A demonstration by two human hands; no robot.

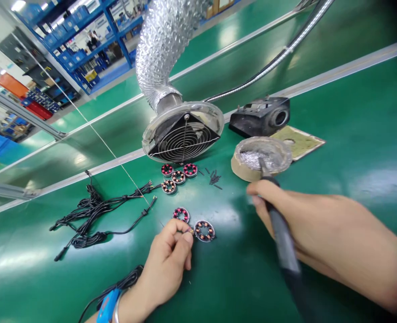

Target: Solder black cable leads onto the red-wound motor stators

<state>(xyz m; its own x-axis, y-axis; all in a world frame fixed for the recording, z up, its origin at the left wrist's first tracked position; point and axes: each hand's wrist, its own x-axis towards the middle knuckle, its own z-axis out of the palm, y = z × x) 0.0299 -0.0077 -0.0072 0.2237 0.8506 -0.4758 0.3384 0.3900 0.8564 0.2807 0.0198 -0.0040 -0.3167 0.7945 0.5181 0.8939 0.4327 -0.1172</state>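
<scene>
My right hand [279, 206] is closed around the dark handle of a soldering iron [282, 242]. Its tip reaches into a round, pale-rimmed dish [243, 169] with shiny silvery material inside. My left hand [171, 255] pinches thin wires [191, 231] beside a ring-shaped stator coil with copper windings [204, 230]. Just behind those fingertips lies a stator coil with pink-red windings [181, 215]. A black cable [124, 280] runs behind my left wrist, which wears a blue band [108, 306]. The exact wire ends are hidden by my fingers.
A fume extractor hood [185, 139] on a silver duct [161, 45] stands behind several more stator coils [178, 177]. Small black tubes [214, 178] lie near them. Bundled black cables [87, 220] are at left. A black soldering iron stand [261, 115] and yellowish sponge [299, 141] sit behind the dish.
</scene>
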